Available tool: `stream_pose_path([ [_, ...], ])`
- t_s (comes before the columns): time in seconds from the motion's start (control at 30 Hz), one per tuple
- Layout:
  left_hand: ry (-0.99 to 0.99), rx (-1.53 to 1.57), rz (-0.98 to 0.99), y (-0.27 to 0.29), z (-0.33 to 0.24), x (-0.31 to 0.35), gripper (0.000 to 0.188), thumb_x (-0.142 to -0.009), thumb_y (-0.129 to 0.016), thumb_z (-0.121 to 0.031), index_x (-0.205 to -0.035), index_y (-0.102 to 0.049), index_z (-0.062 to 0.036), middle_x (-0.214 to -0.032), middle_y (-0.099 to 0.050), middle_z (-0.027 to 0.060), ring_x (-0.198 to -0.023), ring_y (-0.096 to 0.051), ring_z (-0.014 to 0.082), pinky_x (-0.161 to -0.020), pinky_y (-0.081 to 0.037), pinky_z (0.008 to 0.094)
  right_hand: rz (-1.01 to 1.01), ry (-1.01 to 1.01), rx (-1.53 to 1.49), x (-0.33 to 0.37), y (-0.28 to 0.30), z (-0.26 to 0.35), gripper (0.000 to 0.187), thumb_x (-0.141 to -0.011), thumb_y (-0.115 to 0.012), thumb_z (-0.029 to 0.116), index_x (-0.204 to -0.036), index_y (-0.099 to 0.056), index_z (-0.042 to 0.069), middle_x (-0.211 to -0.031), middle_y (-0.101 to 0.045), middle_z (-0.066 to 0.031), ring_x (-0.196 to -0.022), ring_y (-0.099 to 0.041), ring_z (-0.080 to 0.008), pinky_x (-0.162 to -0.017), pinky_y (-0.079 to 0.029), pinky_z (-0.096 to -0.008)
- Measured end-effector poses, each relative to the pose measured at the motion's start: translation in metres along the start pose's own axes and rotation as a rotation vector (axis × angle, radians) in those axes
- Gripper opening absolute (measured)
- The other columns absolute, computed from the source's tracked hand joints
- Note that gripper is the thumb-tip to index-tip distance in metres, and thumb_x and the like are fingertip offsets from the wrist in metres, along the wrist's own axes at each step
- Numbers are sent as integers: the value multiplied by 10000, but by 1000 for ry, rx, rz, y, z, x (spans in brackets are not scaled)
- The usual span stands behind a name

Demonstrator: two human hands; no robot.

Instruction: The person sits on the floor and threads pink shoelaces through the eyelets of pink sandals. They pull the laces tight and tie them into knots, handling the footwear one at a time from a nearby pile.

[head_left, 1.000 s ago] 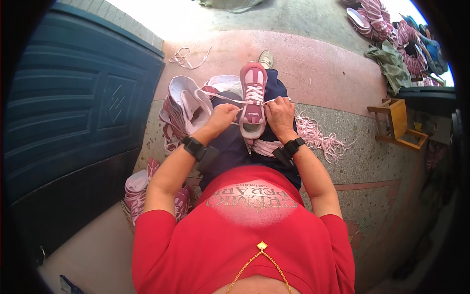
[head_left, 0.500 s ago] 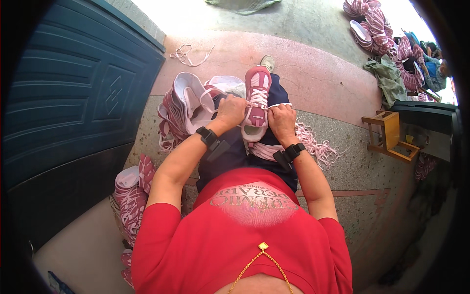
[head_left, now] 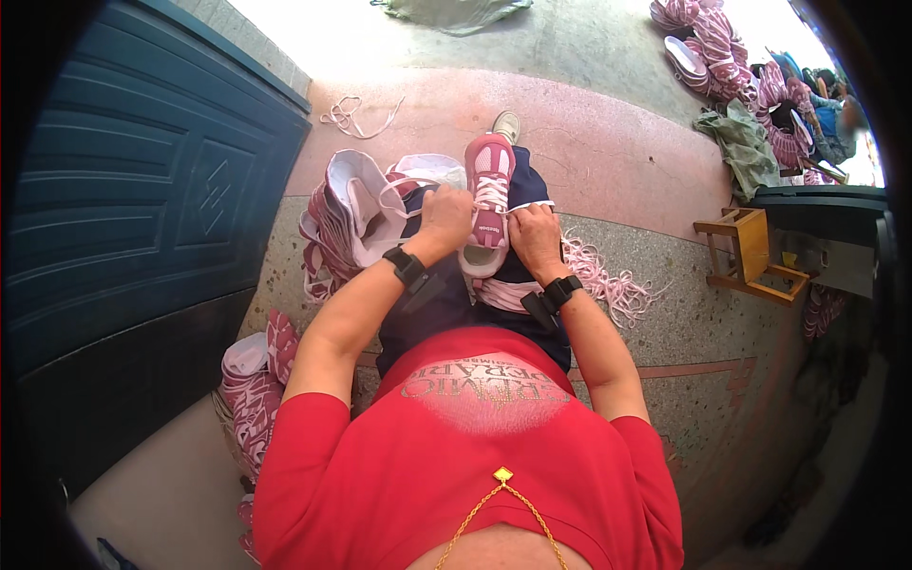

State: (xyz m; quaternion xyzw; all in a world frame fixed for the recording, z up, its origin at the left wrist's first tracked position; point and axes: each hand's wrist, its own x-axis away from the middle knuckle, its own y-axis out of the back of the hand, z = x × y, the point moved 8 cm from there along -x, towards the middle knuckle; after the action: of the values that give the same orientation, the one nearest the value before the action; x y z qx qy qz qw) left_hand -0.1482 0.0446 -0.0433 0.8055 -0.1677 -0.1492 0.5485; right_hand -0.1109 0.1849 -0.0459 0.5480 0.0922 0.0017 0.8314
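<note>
A pink and maroon shoe upper [head_left: 489,224] rests on my lap, its toe pointing away from me. White shoelace [head_left: 492,193] zigzags across its front. Close against the left side of the upper, my left hand [head_left: 445,220] has its fingers pinched on the shoelace. My right hand [head_left: 536,236] is closed at the right side, where a pale stretch of lace runs to it from the eyelets. Both sets of fingertips are partly hidden. Beside my left hand stands a stack of similar uppers [head_left: 332,214] with white linings.
Loose pale pink laces [head_left: 613,285] lie in a heap to my right. Another lace [head_left: 361,119] lies on the floor ahead. A wooden stool [head_left: 746,255] stands at right, a dark blue door [head_left: 161,180] at left. Bundled uppers [head_left: 252,389] sit at lower left; more bundles [head_left: 712,47] lie far right.
The whole view has shifted slightly. My left hand sits a little closer to the upper, with less lace showing between them. My right hand stays beside it.
</note>
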Motion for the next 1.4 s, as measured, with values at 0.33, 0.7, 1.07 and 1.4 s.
stream_pose_path([
  [0.33, 121, -4, 44, 0, 14, 0, 241, -795, -649, -331, -749, -669, -95, -723, -643, 95, -774, -599, 291, -657, -427, 428, 89, -16, -11, 2, 3, 7, 201, -832, -581, 243, -865, -678, 70, -875, -621, -101, -893, -560, -291, -759, -421, -426],
  [0.7, 143, -124, -28, 3, -4, 26, 217, -740, -658, -243, -892, -633, -90, -854, -607, 66, -914, -516, 256, -703, -377, 434, 165, 10, 75, 3, -6, 4, 249, -841, -581, 283, -953, -681, 83, -943, -618, -95, -942, -547, -285, -762, -420, -432],
  [1.07, -14, 61, -138, 25, -16, 11, 120, -815, -571, -162, -838, -634, -62, -839, -627, 96, -846, -561, 292, -689, -454, 426, -154, -97, -483, 17, 0, -13, 70, -784, -598, 31, -755, -535, 25, -729, -570, -153, -728, -560, -348, -633, -452, -430],
  [1.4, -71, 439, 495, -55, -59, -90, 274, -742, -639, -133, -958, -619, 36, -883, -658, 199, -908, -617, 388, -780, -488, 410, -161, -41, -476, 19, 8, -5, 90, -788, -610, 56, -777, -521, 43, -715, -552, -155, -691, -555, -358, -615, -454, -441],
])
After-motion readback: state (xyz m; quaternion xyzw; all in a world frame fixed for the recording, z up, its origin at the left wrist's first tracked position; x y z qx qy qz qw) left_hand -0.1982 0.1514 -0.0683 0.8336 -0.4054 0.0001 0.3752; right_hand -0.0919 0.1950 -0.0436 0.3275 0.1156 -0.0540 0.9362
